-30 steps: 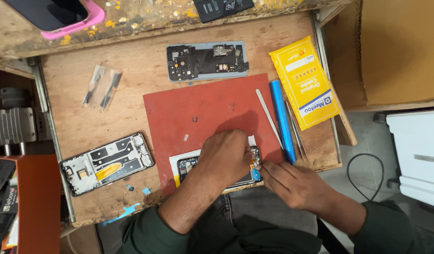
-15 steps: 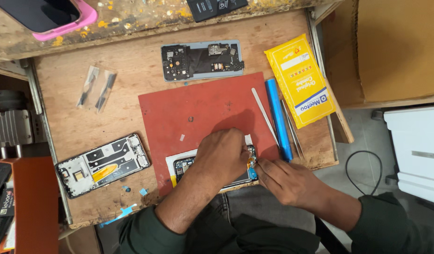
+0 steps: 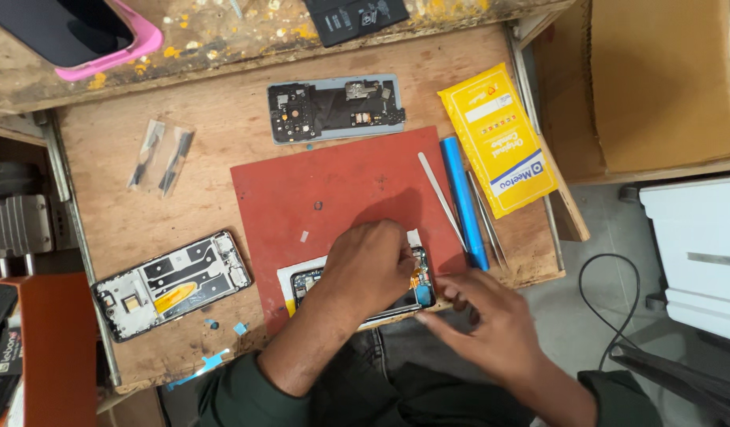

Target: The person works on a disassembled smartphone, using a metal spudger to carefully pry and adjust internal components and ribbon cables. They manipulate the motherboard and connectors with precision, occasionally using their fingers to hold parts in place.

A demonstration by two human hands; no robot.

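Both hands (image 3: 428, 300) on opened phone (image 3: 416, 289)

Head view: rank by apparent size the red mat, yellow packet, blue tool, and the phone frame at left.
1. red mat
2. phone frame and yellow packet: look about alike, not ranked
3. blue tool

All lie on the same wooden bench, so camera distance hardly skews this.

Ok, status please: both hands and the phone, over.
Left hand pressing on the phone. Right hand at its right end. Phone lies on red mat. Nothing in the way.
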